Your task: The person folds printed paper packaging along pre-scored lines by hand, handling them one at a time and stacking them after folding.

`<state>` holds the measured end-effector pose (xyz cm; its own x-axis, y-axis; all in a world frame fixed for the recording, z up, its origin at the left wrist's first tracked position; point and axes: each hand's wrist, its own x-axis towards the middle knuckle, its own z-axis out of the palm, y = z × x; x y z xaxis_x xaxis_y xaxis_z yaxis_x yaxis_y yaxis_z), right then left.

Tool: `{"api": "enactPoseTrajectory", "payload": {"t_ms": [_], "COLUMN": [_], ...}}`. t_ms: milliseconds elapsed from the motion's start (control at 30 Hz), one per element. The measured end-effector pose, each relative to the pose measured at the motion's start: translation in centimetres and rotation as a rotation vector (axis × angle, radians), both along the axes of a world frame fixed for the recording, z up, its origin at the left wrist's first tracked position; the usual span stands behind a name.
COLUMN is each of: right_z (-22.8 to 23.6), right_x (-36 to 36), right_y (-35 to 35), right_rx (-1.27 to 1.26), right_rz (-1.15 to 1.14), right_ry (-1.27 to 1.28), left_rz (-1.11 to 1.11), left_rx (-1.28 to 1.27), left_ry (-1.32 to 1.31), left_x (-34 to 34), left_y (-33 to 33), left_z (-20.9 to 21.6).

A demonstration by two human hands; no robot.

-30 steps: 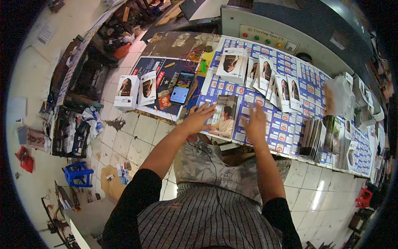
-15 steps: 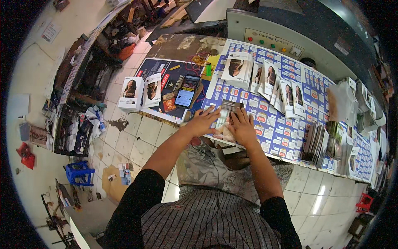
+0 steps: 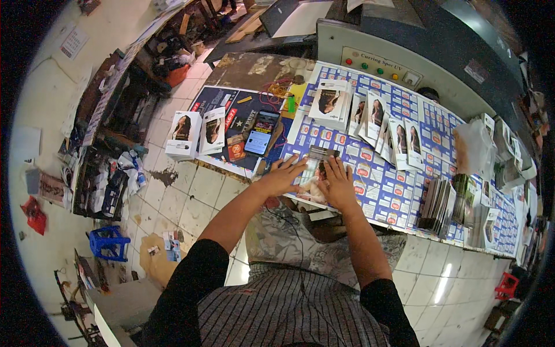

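On the sheet-covered table in front of me lies a small printed leaflet or stack of leaflets (image 3: 313,189) with a picture of a person on it; whether it is one piece or several I cannot tell. My left hand (image 3: 282,177) rests at its left edge, fingers stretched out. Flat over its right side is my right hand (image 3: 339,184), fingers spread and covering part of the picture. Neither hand grips anything. Dark strips show at the leaflet's far end, beyond the fingertips.
Stacks of white printed cartons or leaflets (image 3: 184,134) stand at the table's left, with more white stacks (image 3: 330,103) farther back. A phone (image 3: 261,134) lies left of my hands. Upright bundles (image 3: 437,203) are at the right. A grey machine panel (image 3: 378,63) borders the back.
The view has shifted slightly. Both hands stay at the leaflet, with small finger movement, and a little more of its picture shows between them.
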<state>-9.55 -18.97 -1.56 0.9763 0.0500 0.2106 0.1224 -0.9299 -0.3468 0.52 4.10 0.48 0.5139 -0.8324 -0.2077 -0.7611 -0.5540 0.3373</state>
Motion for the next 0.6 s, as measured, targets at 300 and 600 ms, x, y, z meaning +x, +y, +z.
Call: {"api": "enactPoseTrajectory", "payload": {"t_ms": [300, 600], "right_z": [0.0, -0.1], "right_x": [-0.1, 0.1], "right_y": [0.2, -0.9], "right_rx": [-0.002, 0.08], "right_rz": [-0.006, -0.085], "right_ry": [0.002, -0.05], "left_rz": [-0.008, -0.049], "left_rx": [0.013, 0.08], "left_ry": [-0.026, -0.143], "left_x": [-0.1, 0.1], "left_y": [0.0, -1.4], "left_z": [-0.3, 1.6]}}
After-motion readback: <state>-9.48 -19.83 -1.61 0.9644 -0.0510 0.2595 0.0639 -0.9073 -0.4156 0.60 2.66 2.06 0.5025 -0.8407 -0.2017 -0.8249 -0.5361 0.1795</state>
